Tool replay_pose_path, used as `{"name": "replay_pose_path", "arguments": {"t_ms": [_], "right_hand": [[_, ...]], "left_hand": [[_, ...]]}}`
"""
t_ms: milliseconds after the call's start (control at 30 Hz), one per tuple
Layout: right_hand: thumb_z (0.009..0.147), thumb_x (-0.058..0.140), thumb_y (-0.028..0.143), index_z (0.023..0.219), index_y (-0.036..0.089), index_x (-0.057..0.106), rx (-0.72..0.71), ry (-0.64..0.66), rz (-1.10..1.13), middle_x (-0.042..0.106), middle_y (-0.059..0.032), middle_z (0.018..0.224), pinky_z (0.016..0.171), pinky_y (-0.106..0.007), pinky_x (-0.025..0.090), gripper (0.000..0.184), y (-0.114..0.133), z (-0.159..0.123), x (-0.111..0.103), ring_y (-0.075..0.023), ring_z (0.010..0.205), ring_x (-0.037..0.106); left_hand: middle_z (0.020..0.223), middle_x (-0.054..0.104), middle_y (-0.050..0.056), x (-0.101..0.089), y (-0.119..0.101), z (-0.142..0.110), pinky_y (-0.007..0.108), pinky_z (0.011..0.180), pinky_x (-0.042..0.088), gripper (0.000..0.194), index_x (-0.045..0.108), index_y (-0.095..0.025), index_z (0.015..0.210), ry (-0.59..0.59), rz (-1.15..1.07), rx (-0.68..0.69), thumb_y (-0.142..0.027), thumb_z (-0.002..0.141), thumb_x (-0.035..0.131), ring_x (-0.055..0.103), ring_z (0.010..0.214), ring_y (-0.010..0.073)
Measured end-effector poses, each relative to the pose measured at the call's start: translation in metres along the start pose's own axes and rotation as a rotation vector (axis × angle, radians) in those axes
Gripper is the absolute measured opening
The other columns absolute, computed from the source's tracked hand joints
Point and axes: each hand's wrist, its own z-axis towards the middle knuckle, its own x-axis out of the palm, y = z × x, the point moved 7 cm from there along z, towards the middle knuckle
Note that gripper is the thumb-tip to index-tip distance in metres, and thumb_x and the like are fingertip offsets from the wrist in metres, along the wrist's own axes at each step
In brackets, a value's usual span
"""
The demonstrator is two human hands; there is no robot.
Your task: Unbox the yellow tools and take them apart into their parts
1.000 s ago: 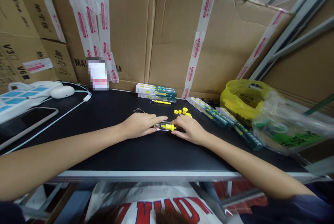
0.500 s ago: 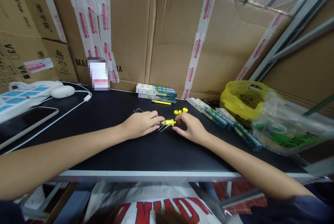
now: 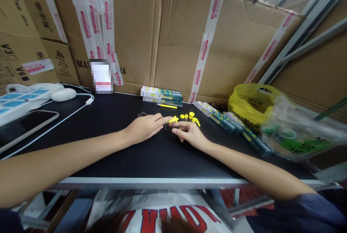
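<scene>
My left hand (image 3: 145,128) lies low over the black table, its fingers closed on a yellow plastic tool part (image 3: 173,119) whose far end sticks out past the fingertips. Facing it, my right hand (image 3: 191,134) has its index finger stretched to just below that part, with the thumb apart and the other fingers bent. A thin dark wire (image 3: 166,128) shows between the hands; I cannot tell whether a finger touches it. Several small yellow plastic pieces (image 3: 191,115) lie just beyond my right hand. Behind my left hand is a bent wire hook (image 3: 142,114).
Printed boxes (image 3: 162,94) stand stacked at the back, with a yellow stick-like tool (image 3: 167,106) before them. More boxes (image 3: 217,116) run along the right, beside a yellow bag (image 3: 249,102) and a clear bag (image 3: 292,131). Left are a phone (image 3: 29,126), power strip (image 3: 29,97) and cable (image 3: 67,121).
My right hand has moved left and slightly down, its index finger now under the yellow part. A further yellow piece now shows beside the others. My left hand keeps its hold.
</scene>
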Motion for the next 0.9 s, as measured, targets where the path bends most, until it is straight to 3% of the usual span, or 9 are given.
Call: {"name": "replay_pose_path", "arguments": {"t_ms": [133, 300, 400, 533, 900], "right_hand": [[0.078, 0.063, 0.047, 0.085, 0.014, 0.065, -0.024, -0.082, 0.068, 0.055, 0.0033, 0.055, 0.043, -0.02, 0.033, 0.034, -0.002, 0.007, 0.001, -0.0058, 0.04, 0.043], [0.084, 0.057, 0.034, 0.078, 0.017, 0.056, -0.165, -0.163, -0.225, 0.049, 0.0054, 0.051, 0.049, -0.02, 0.036, 0.018, 0.013, 0.006, 0.0, -0.0075, 0.045, 0.044], [0.082, 0.055, 0.023, 0.076, 0.018, 0.054, -0.273, -0.157, -0.431, 0.047, 0.006, 0.053, 0.052, -0.021, 0.036, 0.008, 0.021, 0.003, 0.0, -0.0079, 0.048, 0.043], [0.08, 0.054, 0.018, 0.074, 0.018, 0.052, -0.313, -0.128, -0.604, 0.049, 0.0052, 0.057, 0.054, -0.02, 0.036, 0.007, 0.02, 0.001, 0.0, -0.0083, 0.05, 0.046], [0.084, 0.053, 0.018, 0.078, 0.019, 0.055, -0.407, -0.073, -0.689, 0.05, 0.0042, 0.058, 0.056, -0.02, 0.036, 0.006, 0.019, -0.004, 0.002, -0.0094, 0.053, 0.049]], "left_hand": [[0.101, 0.058, 0.002, 0.002, 0.003, 0.0, 0.017, 0.056, 0.043, 0.044, 0.033, -0.027, 0.14, 0.028, 0.031, -0.026, -0.027, 0.097, 0.038, 0.061, 0.073, 0.0102], [0.1, 0.058, 0.002, 0.003, 0.005, -0.001, 0.017, 0.055, 0.043, 0.047, 0.03, -0.029, 0.143, 0.029, 0.064, -0.035, -0.028, 0.097, 0.039, 0.061, 0.07, 0.01], [0.099, 0.058, 0.002, 0.003, 0.004, -0.002, 0.017, 0.053, 0.042, 0.045, 0.031, -0.028, 0.142, 0.039, 0.078, -0.011, -0.029, 0.097, 0.038, 0.06, 0.066, 0.0092], [0.098, 0.059, 0.001, 0.002, 0.002, -0.002, 0.018, 0.051, 0.041, 0.045, 0.033, -0.029, 0.141, 0.053, 0.095, 0.022, -0.027, 0.097, 0.038, 0.06, 0.063, 0.0088], [0.097, 0.059, 0.001, 0.001, -0.001, -0.003, 0.017, 0.047, 0.038, 0.043, 0.036, -0.028, 0.139, 0.056, 0.091, 0.051, -0.025, 0.096, 0.038, 0.059, 0.061, 0.0086]]}}
